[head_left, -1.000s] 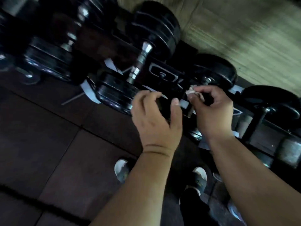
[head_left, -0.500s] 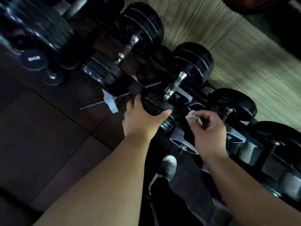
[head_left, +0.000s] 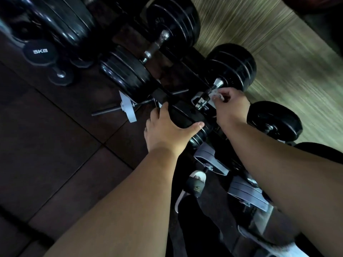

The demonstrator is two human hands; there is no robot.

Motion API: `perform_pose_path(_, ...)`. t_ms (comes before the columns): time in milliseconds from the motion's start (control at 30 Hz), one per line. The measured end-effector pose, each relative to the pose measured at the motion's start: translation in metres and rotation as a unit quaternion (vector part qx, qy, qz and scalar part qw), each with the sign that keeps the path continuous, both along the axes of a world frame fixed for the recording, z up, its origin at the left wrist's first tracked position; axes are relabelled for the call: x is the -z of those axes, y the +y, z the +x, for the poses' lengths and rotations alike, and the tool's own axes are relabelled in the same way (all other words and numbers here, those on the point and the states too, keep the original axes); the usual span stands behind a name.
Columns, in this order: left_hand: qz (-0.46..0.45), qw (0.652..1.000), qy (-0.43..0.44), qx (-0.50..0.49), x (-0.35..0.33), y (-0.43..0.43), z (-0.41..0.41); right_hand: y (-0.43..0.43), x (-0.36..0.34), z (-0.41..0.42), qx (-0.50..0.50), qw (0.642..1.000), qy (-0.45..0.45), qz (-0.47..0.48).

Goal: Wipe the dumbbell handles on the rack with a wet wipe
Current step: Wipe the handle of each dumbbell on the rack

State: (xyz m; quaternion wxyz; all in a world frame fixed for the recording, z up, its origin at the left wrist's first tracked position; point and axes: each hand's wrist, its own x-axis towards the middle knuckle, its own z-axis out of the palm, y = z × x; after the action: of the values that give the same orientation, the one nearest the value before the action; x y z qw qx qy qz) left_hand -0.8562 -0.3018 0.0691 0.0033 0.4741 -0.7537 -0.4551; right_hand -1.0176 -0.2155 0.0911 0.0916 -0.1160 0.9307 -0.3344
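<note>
Right grip [head_left: 232, 108] pinches crumpled white wipe [head_left: 215, 94] on chrome handle [head_left: 205, 98]; left grip [head_left: 167, 130] clasps round black weight [head_left: 185, 115].

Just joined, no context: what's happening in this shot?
A person stands at a dark dumbbell rack with grey cradles. The left hand grips the near end of a black plate-stacked dumbbell, thumb hooked over its plates. The right hand pinches a small crumpled white wet wipe and holds it against that dumbbell's shiny chrome handle, towards the far plates. The bigger black dumbbell to the left is not being touched.
</note>
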Motion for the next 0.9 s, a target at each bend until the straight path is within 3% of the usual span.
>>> perform_pose_path(333, -0.046, 0.998, -0.021, 0.031, -0.010, -0.004, -0.032, 0.012, 0.029, 0.011, 0.005, 0.996, -0.074, -0.043)
perform_pose_path(533, -0.086, 0.996, -0.004, 0.028, -0.002, 0.002, -0.036, -0.005, 0.025, -0.008, 0.016, 0.996, 0.018, -0.084)
perform_pose_path(633, -0.118, 0.993, 0.025, 0.014, 0.004, 0.005, -0.031, -0.011, 0.021, -0.018, 0.015, 0.996, 0.011, -0.090)
perform_pose_path(767, -0.139, 0.989, 0.050, -0.008, 0.008, 0.008, -0.031, -0.006, 0.016, -0.004, -0.083, 0.996, -0.029, 0.008)
perform_pose_path(900, -0.126, 0.991, 0.042, 0.004, 0.006, 0.006, -0.032, -0.002, 0.013, -0.006, -0.182, 0.982, -0.033, 0.039)
